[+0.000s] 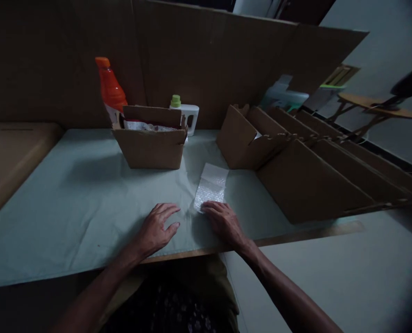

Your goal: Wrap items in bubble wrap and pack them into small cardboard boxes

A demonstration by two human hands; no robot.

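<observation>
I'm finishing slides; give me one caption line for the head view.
Right hand at the near end of bubble wrap, left hand open nearby, cardboard boxes beyond.

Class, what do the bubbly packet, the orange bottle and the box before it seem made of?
Bubbly packet: likely plastic film, shiny, dotted with small bumps.
Orange bottle: probably plastic, smooth, with a glossy highlight.
Box: apparently cardboard, matte brown, with uneven cut edges.

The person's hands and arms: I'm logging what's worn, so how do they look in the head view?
The bare left hand and bare right hand show no gloves, rings or markings. The slender left forearm and slender right forearm show no sleeves, watch or cables. Below shows dark cloth with small pale flower-like marks.
</observation>
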